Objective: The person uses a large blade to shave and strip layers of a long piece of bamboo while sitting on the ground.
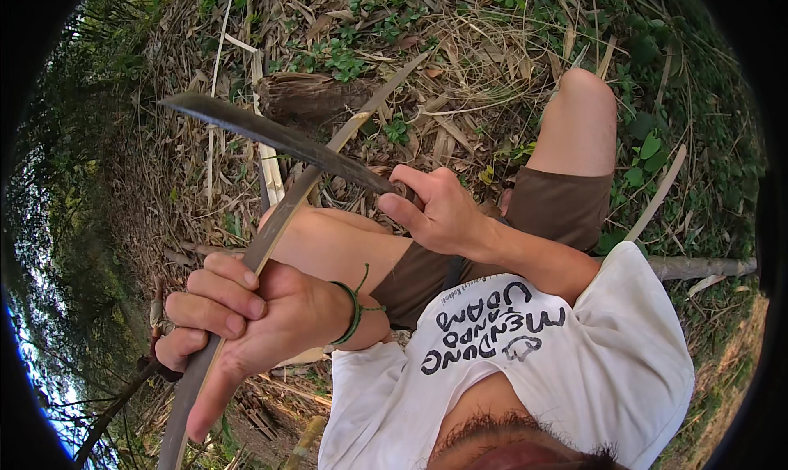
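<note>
The ground is covered by a thick litter of dry, straw-coloured leaves and pale bamboo husks. Small green broad-leaved weeds are seen growing through the litter near the top of the view, and more green leafy plants are found on the right. A short brown ribbed stump is set in the litter near the top centre. A pale split bamboo strip is laid on the leaves just below it. A grey round pole is laid across the ground at the right. Thin brown sticks are scattered over bare soil at the bottom.
</note>
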Action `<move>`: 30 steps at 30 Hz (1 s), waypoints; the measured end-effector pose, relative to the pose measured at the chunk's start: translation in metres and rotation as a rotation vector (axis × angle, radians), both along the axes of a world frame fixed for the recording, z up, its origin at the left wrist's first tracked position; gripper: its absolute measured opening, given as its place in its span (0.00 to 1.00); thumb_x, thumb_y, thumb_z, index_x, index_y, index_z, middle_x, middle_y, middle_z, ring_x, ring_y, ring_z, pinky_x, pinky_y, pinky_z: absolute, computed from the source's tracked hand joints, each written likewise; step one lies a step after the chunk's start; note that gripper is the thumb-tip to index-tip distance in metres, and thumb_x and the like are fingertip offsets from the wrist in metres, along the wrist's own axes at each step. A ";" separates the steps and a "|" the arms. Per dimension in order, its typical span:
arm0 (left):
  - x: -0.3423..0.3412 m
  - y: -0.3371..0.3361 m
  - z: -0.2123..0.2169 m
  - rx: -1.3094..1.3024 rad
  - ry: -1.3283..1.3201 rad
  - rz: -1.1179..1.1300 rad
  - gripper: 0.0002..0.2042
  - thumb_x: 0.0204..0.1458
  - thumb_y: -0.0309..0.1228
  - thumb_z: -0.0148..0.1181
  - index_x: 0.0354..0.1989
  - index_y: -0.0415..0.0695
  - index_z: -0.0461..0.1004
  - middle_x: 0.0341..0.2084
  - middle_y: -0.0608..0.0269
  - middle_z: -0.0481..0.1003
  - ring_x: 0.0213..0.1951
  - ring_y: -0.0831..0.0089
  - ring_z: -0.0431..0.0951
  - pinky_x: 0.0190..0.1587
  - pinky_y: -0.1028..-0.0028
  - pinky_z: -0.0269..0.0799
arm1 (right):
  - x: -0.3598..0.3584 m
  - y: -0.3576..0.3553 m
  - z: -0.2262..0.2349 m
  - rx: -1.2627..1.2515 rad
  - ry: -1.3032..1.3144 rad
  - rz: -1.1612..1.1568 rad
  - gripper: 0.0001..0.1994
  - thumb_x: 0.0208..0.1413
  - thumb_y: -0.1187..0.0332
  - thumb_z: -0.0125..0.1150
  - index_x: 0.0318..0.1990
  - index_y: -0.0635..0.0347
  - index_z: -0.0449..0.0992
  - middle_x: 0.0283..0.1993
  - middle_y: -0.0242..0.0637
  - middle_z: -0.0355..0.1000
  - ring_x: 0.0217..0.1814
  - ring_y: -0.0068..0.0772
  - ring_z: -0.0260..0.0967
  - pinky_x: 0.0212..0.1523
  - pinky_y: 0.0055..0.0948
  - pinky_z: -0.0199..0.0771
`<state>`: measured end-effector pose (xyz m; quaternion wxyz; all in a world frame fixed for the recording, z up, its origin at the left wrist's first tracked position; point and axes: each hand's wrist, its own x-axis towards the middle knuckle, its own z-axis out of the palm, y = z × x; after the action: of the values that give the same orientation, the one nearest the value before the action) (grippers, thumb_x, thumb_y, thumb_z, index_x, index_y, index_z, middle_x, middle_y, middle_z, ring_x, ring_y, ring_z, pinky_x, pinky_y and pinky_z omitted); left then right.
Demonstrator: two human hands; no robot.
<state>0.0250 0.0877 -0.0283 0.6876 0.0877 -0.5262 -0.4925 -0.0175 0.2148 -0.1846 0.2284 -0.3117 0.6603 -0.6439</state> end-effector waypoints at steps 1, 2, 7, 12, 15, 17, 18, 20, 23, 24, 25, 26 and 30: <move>-0.002 -0.003 0.001 0.013 -0.018 0.022 0.37 0.48 0.78 0.38 0.22 0.49 0.61 0.13 0.71 0.50 0.13 0.79 0.47 0.17 0.78 0.45 | 0.000 -0.002 -0.008 0.045 -0.067 -0.050 0.28 0.67 0.44 0.53 0.31 0.66 0.70 0.11 0.30 0.59 0.13 0.21 0.57 0.16 0.31 0.56; -0.003 -0.007 0.002 0.025 -0.036 0.044 0.37 0.48 0.78 0.38 0.22 0.50 0.61 0.13 0.71 0.50 0.14 0.79 0.47 0.17 0.78 0.45 | -0.001 -0.003 -0.029 0.089 -0.135 -0.099 0.28 0.67 0.44 0.52 0.31 0.65 0.70 0.11 0.30 0.59 0.13 0.22 0.57 0.16 0.31 0.56; -0.006 -0.021 0.006 0.032 -0.037 0.047 0.36 0.51 0.77 0.36 0.25 0.50 0.61 0.12 0.71 0.50 0.12 0.80 0.48 0.15 0.78 0.48 | -0.037 0.006 -0.114 0.324 -0.403 -0.262 0.27 0.69 0.45 0.48 0.27 0.61 0.68 0.12 0.27 0.58 0.14 0.17 0.56 0.17 0.27 0.54; 0.027 -0.008 0.041 -0.006 0.122 -0.308 0.34 0.50 0.73 0.48 0.21 0.49 0.60 0.13 0.72 0.53 0.17 0.79 0.53 0.23 0.74 0.55 | -0.015 0.005 -0.068 0.168 -0.404 -0.164 0.26 0.70 0.47 0.48 0.26 0.59 0.67 0.14 0.25 0.59 0.15 0.15 0.56 0.17 0.23 0.54; 0.060 -0.009 0.081 -0.036 0.058 -0.598 0.32 0.50 0.69 0.56 0.21 0.48 0.62 0.14 0.74 0.54 0.18 0.80 0.54 0.25 0.75 0.56 | -0.007 0.015 -0.046 0.169 -0.328 -0.105 0.31 0.67 0.42 0.49 0.25 0.66 0.70 0.14 0.30 0.55 0.19 0.21 0.52 0.21 0.32 0.53; 0.063 -0.015 0.081 -0.097 -0.048 -0.562 0.32 0.50 0.67 0.58 0.21 0.48 0.63 0.14 0.74 0.54 0.19 0.81 0.55 0.25 0.76 0.56 | -0.005 0.014 -0.046 0.190 -0.391 -0.096 0.29 0.67 0.45 0.52 0.26 0.66 0.70 0.13 0.31 0.57 0.16 0.22 0.52 0.19 0.32 0.53; 0.054 -0.022 0.068 -0.134 -0.084 -0.483 0.32 0.50 0.67 0.58 0.21 0.47 0.64 0.15 0.75 0.54 0.19 0.81 0.55 0.25 0.76 0.55 | -0.004 0.009 -0.043 0.182 -0.432 -0.098 0.29 0.67 0.45 0.53 0.26 0.66 0.71 0.13 0.32 0.58 0.16 0.22 0.52 0.19 0.32 0.54; 0.050 -0.019 0.064 -0.113 -0.126 -0.273 0.31 0.50 0.67 0.59 0.21 0.47 0.64 0.15 0.75 0.56 0.18 0.82 0.55 0.25 0.78 0.54 | 0.000 0.002 -0.032 0.143 -0.396 -0.048 0.27 0.67 0.46 0.53 0.28 0.65 0.70 0.13 0.31 0.58 0.15 0.21 0.54 0.18 0.31 0.56; 0.051 -0.011 0.063 -0.099 -0.118 -0.416 0.31 0.50 0.66 0.60 0.22 0.47 0.64 0.15 0.76 0.55 0.18 0.82 0.54 0.25 0.78 0.53 | 0.004 0.001 0.037 -0.020 -0.142 0.057 0.25 0.69 0.49 0.51 0.30 0.64 0.69 0.13 0.30 0.56 0.15 0.18 0.58 0.17 0.29 0.58; 0.046 -0.005 0.061 -0.116 -0.098 -0.309 0.31 0.49 0.66 0.60 0.21 0.48 0.62 0.14 0.77 0.54 0.17 0.83 0.54 0.23 0.79 0.52 | 0.011 -0.004 0.051 -0.136 -0.029 0.056 0.25 0.69 0.49 0.51 0.30 0.64 0.69 0.13 0.31 0.55 0.15 0.19 0.59 0.17 0.30 0.58; 0.047 -0.007 0.060 -0.121 -0.096 -0.338 0.31 0.49 0.66 0.60 0.21 0.49 0.60 0.14 0.77 0.54 0.17 0.83 0.54 0.22 0.79 0.52 | 0.015 -0.008 0.057 -0.252 0.084 0.054 0.25 0.69 0.49 0.51 0.30 0.64 0.69 0.13 0.32 0.55 0.15 0.19 0.59 0.17 0.31 0.57; 0.050 -0.010 0.057 -0.125 -0.094 -0.366 0.31 0.50 0.66 0.60 0.20 0.50 0.59 0.14 0.77 0.54 0.16 0.83 0.54 0.22 0.79 0.51 | 0.017 -0.010 0.051 -0.171 0.006 0.042 0.26 0.68 0.48 0.52 0.29 0.65 0.70 0.13 0.36 0.58 0.14 0.27 0.59 0.17 0.34 0.59; 0.047 -0.008 0.055 -0.154 -0.065 -0.381 0.31 0.52 0.65 0.58 0.20 0.52 0.53 0.13 0.77 0.54 0.15 0.83 0.52 0.20 0.81 0.52 | 0.005 -0.007 -0.001 0.161 -0.404 -0.008 0.28 0.65 0.44 0.55 0.27 0.65 0.70 0.12 0.43 0.61 0.13 0.44 0.60 0.18 0.38 0.61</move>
<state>0.0723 0.0795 0.0263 0.5693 -0.0503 -0.5913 -0.5689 -0.0126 0.2078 -0.1855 0.3778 -0.1547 0.6518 -0.6392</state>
